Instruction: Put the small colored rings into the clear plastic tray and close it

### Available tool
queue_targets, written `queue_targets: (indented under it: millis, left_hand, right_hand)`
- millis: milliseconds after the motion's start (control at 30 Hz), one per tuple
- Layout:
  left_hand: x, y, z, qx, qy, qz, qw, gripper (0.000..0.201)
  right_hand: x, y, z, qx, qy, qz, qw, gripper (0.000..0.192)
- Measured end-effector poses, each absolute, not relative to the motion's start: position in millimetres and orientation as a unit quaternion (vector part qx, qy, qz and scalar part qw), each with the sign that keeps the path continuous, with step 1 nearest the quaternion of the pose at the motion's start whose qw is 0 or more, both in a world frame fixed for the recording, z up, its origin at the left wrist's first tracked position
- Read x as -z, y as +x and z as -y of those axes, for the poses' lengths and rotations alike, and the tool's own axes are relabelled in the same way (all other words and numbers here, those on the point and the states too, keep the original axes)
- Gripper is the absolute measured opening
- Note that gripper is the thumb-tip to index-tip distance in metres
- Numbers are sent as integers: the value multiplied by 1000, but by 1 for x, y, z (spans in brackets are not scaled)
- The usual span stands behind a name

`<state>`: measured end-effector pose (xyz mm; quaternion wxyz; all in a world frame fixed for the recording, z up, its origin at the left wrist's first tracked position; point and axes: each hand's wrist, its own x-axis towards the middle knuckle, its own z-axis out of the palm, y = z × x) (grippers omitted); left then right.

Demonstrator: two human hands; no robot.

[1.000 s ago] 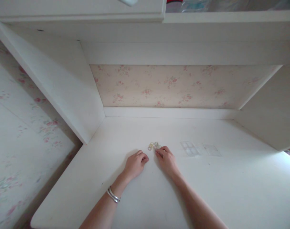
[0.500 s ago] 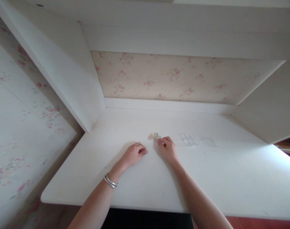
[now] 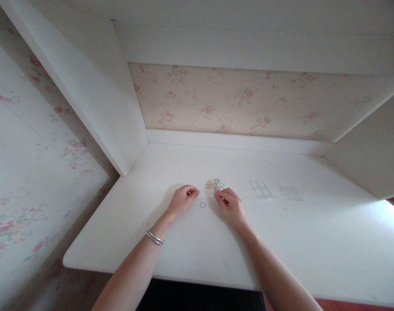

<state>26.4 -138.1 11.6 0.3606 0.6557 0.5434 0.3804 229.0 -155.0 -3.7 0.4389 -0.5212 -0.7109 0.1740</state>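
Here, my left hand rests on the white worktop with its fingers curled loosely inward, and I cannot tell whether anything is pinched between them. My right hand lies beside it, its fingertips drawn together and pointing up toward the small heap of rings; whether they grip one of those rings is too small to tell. One single ring lies flat and alone on the worktop in the gap between my two hands, touching neither. It sits just right of my left fingertips and just left of my right knuckles, about equally near both. The heap lies beyond it, closer to my right hand. Well off to the right lies a clear divided tray.
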Motion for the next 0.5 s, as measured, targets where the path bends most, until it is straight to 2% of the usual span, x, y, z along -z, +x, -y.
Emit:
queue_targets:
  millis: [233, 500]
  left_hand:
    - [-12, 27, 138, -370, 655, -546, 368, 25]
    - [-12, 27, 142, -366, 663, -543, 363, 24]
  right_hand:
    - [2, 218, 173, -152, -444, 829, 304, 29]
    - [2, 217, 172, -127, -443, 841, 284, 28]
